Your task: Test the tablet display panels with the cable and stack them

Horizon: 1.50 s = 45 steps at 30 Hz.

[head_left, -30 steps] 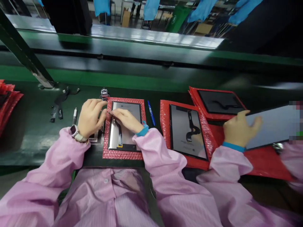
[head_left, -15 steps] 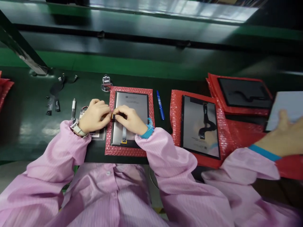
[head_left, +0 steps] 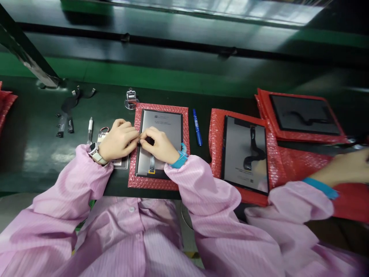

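A tablet-sized display panel (head_left: 170, 132), grey back up, lies on a red bubble-wrap bag (head_left: 134, 181) in front of me. My left hand (head_left: 120, 140), wearing a watch, reaches across to the panel's left edge with thumb and index finger pinched. My right hand (head_left: 159, 145), a blue band at its wrist, rests over the panel, fingers bent and pinched at the same edge. The fingertips of both meet around a tiny dark part, too small to name. Below my right hand shows a flat ribbon cable (head_left: 152, 163) with a yellow-framed end; its upper stretch is hidden.
Left lie black flex cables (head_left: 69, 104), a white pen (head_left: 90, 129) and a partly covered small device (head_left: 103, 134). A metal tally counter (head_left: 131, 98) stands behind the bag. Right are a blue marker (head_left: 197, 127), two more panels (head_left: 239, 154) on red bags and a co-worker's arm (head_left: 331, 175).
My hands stay at the panel's left edge, with only slight finger movement; the gold bit between them now looks dark. The co-worker's hand has moved right, and the white panel is out of view.
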{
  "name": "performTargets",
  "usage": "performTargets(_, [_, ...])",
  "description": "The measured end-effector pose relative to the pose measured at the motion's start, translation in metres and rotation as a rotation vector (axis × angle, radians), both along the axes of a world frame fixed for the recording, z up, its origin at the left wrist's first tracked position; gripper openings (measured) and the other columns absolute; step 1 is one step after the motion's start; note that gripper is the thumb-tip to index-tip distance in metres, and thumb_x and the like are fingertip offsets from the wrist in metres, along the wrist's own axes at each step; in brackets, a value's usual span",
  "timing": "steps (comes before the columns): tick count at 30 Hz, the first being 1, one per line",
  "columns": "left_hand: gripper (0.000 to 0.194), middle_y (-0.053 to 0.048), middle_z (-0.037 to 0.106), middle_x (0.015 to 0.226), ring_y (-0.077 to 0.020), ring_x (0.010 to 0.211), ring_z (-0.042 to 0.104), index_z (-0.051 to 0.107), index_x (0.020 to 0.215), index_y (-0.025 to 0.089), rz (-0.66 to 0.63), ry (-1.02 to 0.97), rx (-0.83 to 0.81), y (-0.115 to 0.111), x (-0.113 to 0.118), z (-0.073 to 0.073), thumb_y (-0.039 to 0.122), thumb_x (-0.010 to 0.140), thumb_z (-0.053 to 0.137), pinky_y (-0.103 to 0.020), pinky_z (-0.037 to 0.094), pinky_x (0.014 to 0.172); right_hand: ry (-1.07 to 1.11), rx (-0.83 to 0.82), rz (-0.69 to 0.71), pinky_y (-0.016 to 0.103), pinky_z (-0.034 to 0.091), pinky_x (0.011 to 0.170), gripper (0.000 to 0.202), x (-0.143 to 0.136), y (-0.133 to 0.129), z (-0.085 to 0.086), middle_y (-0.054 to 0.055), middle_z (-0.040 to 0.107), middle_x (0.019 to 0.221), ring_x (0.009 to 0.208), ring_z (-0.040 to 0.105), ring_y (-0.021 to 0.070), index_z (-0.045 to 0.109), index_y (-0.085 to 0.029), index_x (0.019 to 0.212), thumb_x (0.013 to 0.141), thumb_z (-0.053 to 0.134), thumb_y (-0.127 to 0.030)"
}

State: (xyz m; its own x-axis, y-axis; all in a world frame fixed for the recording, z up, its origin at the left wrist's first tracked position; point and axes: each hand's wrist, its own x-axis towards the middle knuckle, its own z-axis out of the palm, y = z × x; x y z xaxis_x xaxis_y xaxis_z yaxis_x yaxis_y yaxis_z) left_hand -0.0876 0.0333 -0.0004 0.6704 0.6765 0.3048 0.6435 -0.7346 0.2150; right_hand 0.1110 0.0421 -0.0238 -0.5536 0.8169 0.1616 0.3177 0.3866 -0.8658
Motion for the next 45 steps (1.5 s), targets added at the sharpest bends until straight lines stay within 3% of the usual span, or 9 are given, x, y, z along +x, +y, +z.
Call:
performTargets(7, [0.027, -0.002, 0.061, 0.07, -0.0199, 0.076, 0.055, 0.055, 0.076, 0.019, 0.052, -0.085, -0.003, 0.0, 0.002, -0.004, 0.023, 0.098, 0.039, -0.043, 0.038, 0.091, 0.126, -0.097, 0.034, 0.034, 0.045, 0.083, 0.021, 0.005, 0.005, 0.001, 0.002, 0.064, 0.081, 0.083, 0.056, 0.0177, 0.054, -0.021, 0.073, 0.088, 0.059, -0.034])
performTargets(11, [0.026, -0.008, 0.066, 0.099, -0.0246, 0.101, 0.059, 0.062, 0.096, 0.019, 0.561, -0.479, 0.191, 0.001, -0.005, -0.008, 0.032, 0.1, 0.04, -0.047, 0.039, 0.099, 0.289, -0.296, 0.0, 0.035, 0.051, 0.086, 0.026, 0.021, 0.018, 0.001, 0.004, 0.069, 0.094, 0.088, 0.063, 0.0175, 0.062, -0.021, 0.083, 0.092, 0.056, -0.045])
performTargets(14, [0.052, -0.014, 0.048, 0.142, -0.0303, 0.136, 0.04, 0.048, 0.139, 0.015, 0.811, -0.689, 0.413, 0.0, -0.01, -0.006, 0.052, 0.102, 0.043, -0.055, 0.029, 0.115, 0.233, -0.1, -0.295, 0.041, 0.05, 0.1, 0.026, 0.044, 0.036, -0.007, 0.006, 0.071, 0.107, 0.104, 0.064, 0.0205, 0.067, -0.022, 0.096, 0.096, 0.047, -0.04])
performTargets(19, [0.074, -0.013, 0.034, 0.156, -0.0366, 0.148, 0.028, 0.036, 0.152, 0.022, 0.457, -0.417, 0.238, -0.009, 0.003, -0.008, 0.067, 0.095, 0.048, -0.061, 0.013, 0.124, -0.196, 0.3, -0.623, 0.052, 0.04, 0.115, 0.035, 0.078, 0.068, -0.031, 0.011, 0.069, 0.127, 0.122, 0.057, 0.0271, 0.068, -0.018, 0.119, 0.093, 0.045, -0.023])
performTargets(24, [0.077, -0.02, 0.027, 0.163, -0.0462, 0.154, 0.015, 0.026, 0.161, 0.022, 0.02, -0.04, 0.002, -0.018, 0.021, -0.029, 0.062, 0.098, 0.045, -0.072, 0.004, 0.12, -0.424, 0.271, -0.699, 0.053, 0.037, 0.114, 0.03, 0.079, 0.085, -0.042, 0.016, 0.065, 0.128, 0.123, 0.049, 0.0315, 0.068, -0.013, 0.114, 0.094, 0.046, -0.017])
performTargets(30, [0.079, -0.024, 0.017, 0.166, -0.0499, 0.154, 0.008, 0.021, 0.163, 0.02, 0.045, -0.01, -0.023, -0.025, 0.021, -0.031, 0.058, 0.1, 0.049, -0.074, 0.013, 0.118, -0.207, 0.337, -0.718, 0.046, 0.039, 0.109, 0.018, 0.08, 0.088, -0.031, 0.011, 0.06, 0.113, 0.114, 0.048, 0.0263, 0.06, -0.019, 0.089, 0.094, 0.044, -0.013])
performTargets(35, [0.097, -0.025, -0.003, 0.166, -0.0514, 0.154, -0.003, 0.01, 0.164, 0.024, 0.199, -0.213, -0.049, -0.041, 0.025, -0.028, 0.064, 0.092, 0.061, -0.074, 0.021, 0.118, 0.254, 0.359, -0.719, 0.033, 0.047, 0.091, 0.027, 0.091, 0.077, -0.01, 0.003, 0.051, 0.09, 0.092, 0.054, 0.0174, 0.05, -0.022, 0.089, 0.102, 0.038, -0.043])
performTargets(41, [0.093, -0.021, 0.042, 0.148, -0.0275, 0.119, 0.062, -0.002, 0.161, 0.028, 0.388, -0.682, -0.37, -0.065, 0.031, -0.025, 0.059, 0.097, 0.058, -0.042, 0.06, 0.093, 0.533, 0.173, -0.853, 0.028, 0.036, 0.054, 0.043, 0.083, 0.059, -0.001, -0.004, 0.038, 0.069, 0.054, 0.04, 0.0119, 0.047, -0.024, 0.093, 0.089, 0.049, -0.067])
performTargets(45, [0.058, -0.012, 0.065, 0.124, -0.0274, 0.11, 0.066, 0.044, 0.147, 0.022, 0.32, -0.689, -0.705, -0.089, 0.032, -0.006, 0.058, 0.101, 0.048, -0.044, 0.058, 0.097, 0.672, 0.068, -0.925, 0.024, 0.028, 0.049, 0.051, 0.069, 0.052, -0.004, -0.007, 0.036, 0.065, 0.05, 0.031, 0.0075, 0.049, -0.023, 0.088, 0.076, 0.063, -0.071])
